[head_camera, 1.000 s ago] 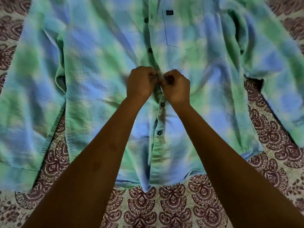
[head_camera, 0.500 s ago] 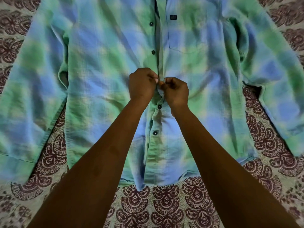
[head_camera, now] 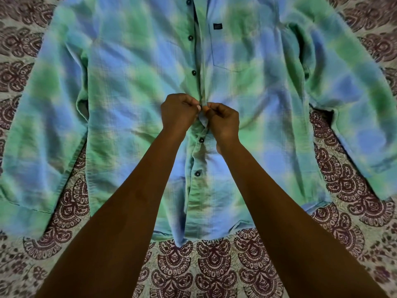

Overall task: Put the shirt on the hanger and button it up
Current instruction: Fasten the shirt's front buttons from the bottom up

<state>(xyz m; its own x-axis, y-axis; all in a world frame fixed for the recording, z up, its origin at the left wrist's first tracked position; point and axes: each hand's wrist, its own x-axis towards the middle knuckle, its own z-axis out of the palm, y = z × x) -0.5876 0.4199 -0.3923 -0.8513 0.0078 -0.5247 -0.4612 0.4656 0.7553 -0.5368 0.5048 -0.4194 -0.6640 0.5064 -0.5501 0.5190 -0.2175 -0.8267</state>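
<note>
A green and blue checked shirt [head_camera: 120, 87] lies front up and spread flat, sleeves out to both sides. Dark buttons run down its front placket; two below my hands [head_camera: 202, 140] sit through their holes, and those above [head_camera: 194, 72] lie bare beside the open edge. My left hand [head_camera: 178, 112] and my right hand [head_camera: 223, 121] meet at the middle of the placket, fingers curled, each pinching the fabric edge. The button between them is hidden by my fingers. No hanger shows in the head view.
The shirt rests on a bedsheet [head_camera: 210, 265] printed with dark maroon fan patterns. A chest pocket with a small dark label [head_camera: 217, 26] is on the right side of the shirt.
Both hands stay pinched together at the same spot on the placket. The view has shifted so the shirt sits slightly lower and more of its upper buttons show.
</note>
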